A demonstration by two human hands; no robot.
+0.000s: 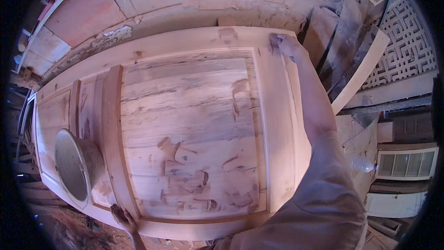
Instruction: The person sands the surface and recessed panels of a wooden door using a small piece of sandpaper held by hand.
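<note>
- Our right hand (284, 44) reaches across to the far right corner of the wooden door (185, 129), fingers pressed flat on the frame, seemingly grasping something small; what, we cannot tell.
- Our left hand (121, 217) rests at the near edge, fingers spread and grasping nothing, likely steadying the panel.
- We see the door lying flat on the worktop, with a metal bucket (76, 164) on its left end.
- White lattice (409, 41) leans at far right.

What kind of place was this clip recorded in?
Most likely a carpentry or joinery workshop. A large unfinished panelled wooden door lies flat as the work surface, loose planks and offcuts are stacked beside it, and a lattice wood panel leans nearby. The right hand presses on the door's far corner.
</note>
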